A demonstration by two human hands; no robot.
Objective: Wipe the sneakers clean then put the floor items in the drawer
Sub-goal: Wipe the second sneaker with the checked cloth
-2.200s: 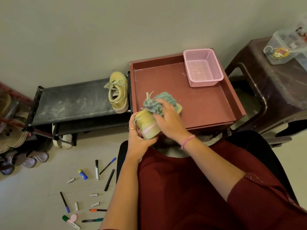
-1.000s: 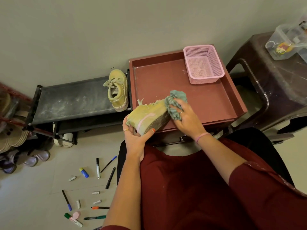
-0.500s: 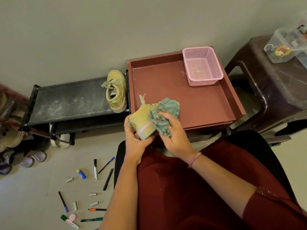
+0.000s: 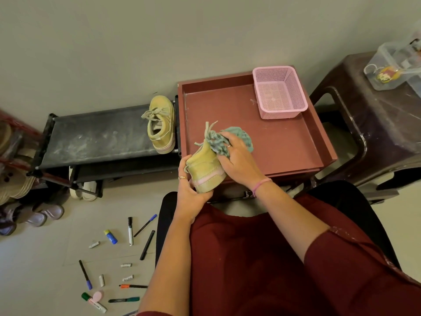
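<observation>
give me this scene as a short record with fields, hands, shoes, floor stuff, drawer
left hand: grips heel of held sneaker
right hand: presses green cloth on that sneaker
other sneaker: on black rack
floor items: pens, markers, small pieces, still on floor
drawer: open, holds pink basket

Plain room corner — shoe storage along a bare wall (image 4: 114, 42)

A dusty black shoe rack (image 4: 95, 135) stands against the wall on the pale tiled floor (image 4: 41, 254); a dark brown plastic stool (image 4: 373, 124) sits at the right edge — soft, even light.
</observation>
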